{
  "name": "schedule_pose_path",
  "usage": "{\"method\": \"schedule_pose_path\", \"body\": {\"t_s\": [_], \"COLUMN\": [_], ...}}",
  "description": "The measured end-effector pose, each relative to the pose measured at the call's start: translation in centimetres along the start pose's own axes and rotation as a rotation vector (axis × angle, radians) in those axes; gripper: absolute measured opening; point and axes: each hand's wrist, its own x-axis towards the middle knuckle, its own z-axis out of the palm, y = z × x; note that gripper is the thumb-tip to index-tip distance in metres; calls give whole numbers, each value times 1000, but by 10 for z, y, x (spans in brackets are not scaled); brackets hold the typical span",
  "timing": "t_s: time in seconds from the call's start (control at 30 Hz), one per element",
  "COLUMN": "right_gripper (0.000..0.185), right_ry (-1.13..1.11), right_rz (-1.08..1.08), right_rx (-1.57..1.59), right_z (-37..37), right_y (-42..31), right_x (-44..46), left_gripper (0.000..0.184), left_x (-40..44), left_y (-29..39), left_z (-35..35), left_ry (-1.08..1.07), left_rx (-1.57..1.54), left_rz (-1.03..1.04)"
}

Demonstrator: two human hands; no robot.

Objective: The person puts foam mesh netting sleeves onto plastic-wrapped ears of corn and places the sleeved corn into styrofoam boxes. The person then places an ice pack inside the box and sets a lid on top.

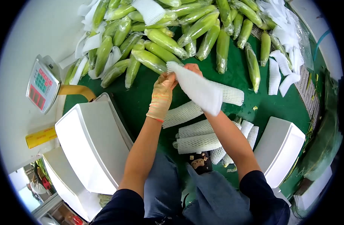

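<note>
Over the green table (153,112), a white foam net sleeve (202,90) hangs slantwise between my hands. My left hand (162,92), in a light knitted glove, pinches the sleeve's upper left end. Curled fingers of my right hand (193,69) grip the same end from behind; the sleeve hides much of that hand. Just beyond both hands lies a corn ear (149,61) in green husk and clear film. Below the held sleeve rest several foam-netted ears, among them a netted ear of corn (198,143) close to my right forearm.
A heap of film-wrapped corn (202,28) covers the far side. Loose foam sleeves (275,75) lie at right. White foam boxes stand left (89,146) and right (278,148) of me. A digital scale (44,84) and a yellow box (41,137) are at far left.
</note>
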Motion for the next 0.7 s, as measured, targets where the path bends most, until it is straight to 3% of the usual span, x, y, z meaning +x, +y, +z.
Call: {"method": "schedule_pose_path", "body": {"t_s": [0.07, 0.13, 0.17, 0.2, 0.23, 0.27, 0.3, 0.33, 0.37, 0.4, 0.43, 0.47, 0.5, 0.53, 0.6, 0.63, 0.7], "right_gripper": [20, 26, 31, 31, 34, 38, 36, 36, 29, 24, 23, 23, 24, 24, 22, 25, 27], "right_ry": [29, 171, 116, 110, -66, -233, -165, -167, -214, -261, -134, -131, -150, -172, -323, -381, -443], "right_rz": [372, 660, 695, 700, 618, 517, 248, 245, 266, 290, 157, 153, 140, 124, 216, 295, 371], "right_rx": [348, 1015, 1077, 1074, 695, 319, -244, -245, -330, -418, -325, -330, -328, -323, -437, -311, -186], "right_z": [13, 19, 17, 19, 23, 27, 28, 30, 33, 34, 39, 37, 33, 29, 6, -6, -11], "right_y": [29, -1, 3, 18, 39, 50, 47, 41, 35, 31, 42, 54, 54, 38, -15, -45, -83], "right_x": [20, 44, 53, 59, 61, 61, 56, 51, 46, 38, 22, 13, 9, 8, 10, 5, -10], "left_gripper": [18, 18, 17, 19, 25, 26, 27, 28, 28, 30, 32, 36, 37, 39, 45, 48, 50], "left_x": [0, 25, 41, 72, 102, 95, 87, 82, 74, 68, 68, 69, 75, 73, 54, 44, 1], "left_y": [12, 17, 18, -14, -45, -41, -36, -36, -45, -62, -70, -77, -77, -74, -84, -100, -71], "left_z": [1, -10, -14, -48, -81, -72, -62, -55, -46, -43, -48, -52, -63, -71, -93, -108, -87], "left_ry": [19, 275, 126, 154, 251, 340, 422, 495, 492, 310, 205, 110, 44, -34, -156, -194, -215], "left_rx": [-131, -624, -826, -450, -87, -81, -86, -101, -102, 279, 472, 650, 468, 383, 203, 120, 232], "left_rz": [20, -21, 130, 316, 488, 351, 207, 67, 67, 226, 295, 384, 47, -109, -67, 39, 250]}}
